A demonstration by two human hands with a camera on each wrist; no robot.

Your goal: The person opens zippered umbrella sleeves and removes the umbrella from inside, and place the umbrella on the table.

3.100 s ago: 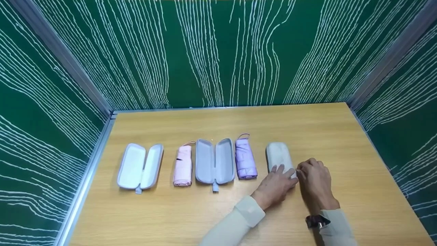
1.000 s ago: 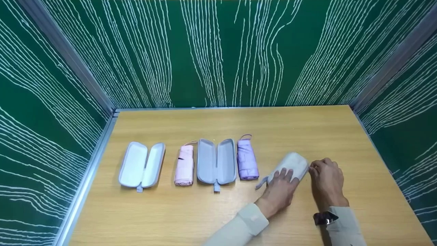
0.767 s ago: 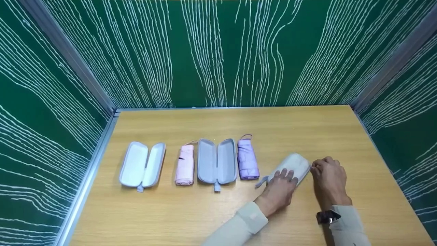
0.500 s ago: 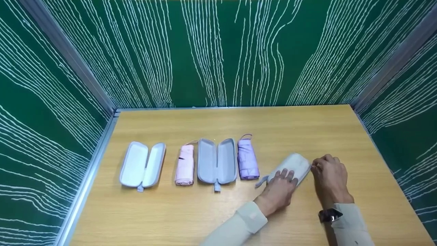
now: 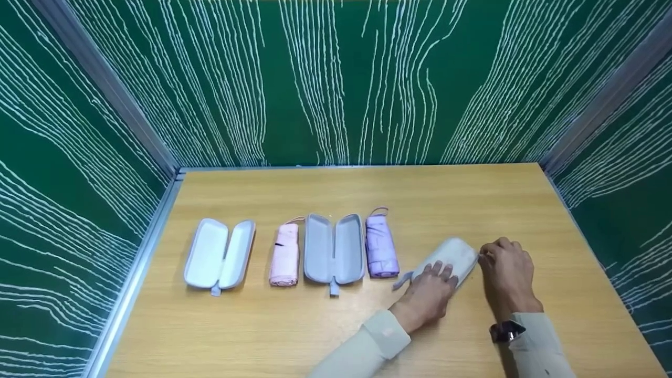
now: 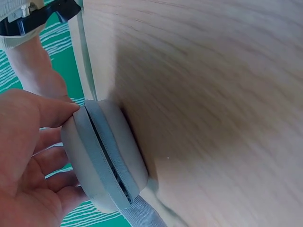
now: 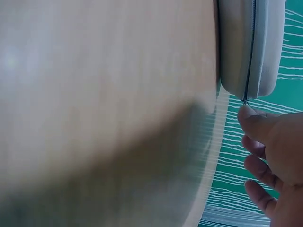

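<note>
In the head view a pale grey zip case (image 5: 455, 254) lies slantwise on the table, with its fabric tab (image 5: 402, 280) towards the purple umbrella. My left hand (image 5: 428, 296) holds the case from above; in the left wrist view the thumb and fingers (image 6: 59, 161) span it. A dark gap runs along the zip seam there. My right hand (image 5: 508, 270) is at the far right corner of the case, and in the right wrist view its thumb and forefinger pinch the small zip pull (image 7: 245, 101). The palm side of the left hand is hidden in the head view.
Left of the case lie a folded purple umbrella (image 5: 381, 247), an opened grey case (image 5: 319, 257), a folded pink umbrella (image 5: 284, 254) and an opened white-lined case (image 5: 206, 257). Green panels (image 5: 294, 79) with white lines wall the wooden table (image 5: 252, 336) at the back and sides.
Since the oldest frame the case has turned clockwise, its far end swinging right, and its tab has come into sight. My right hand has shifted right. Over the last half second almost nothing moves.
</note>
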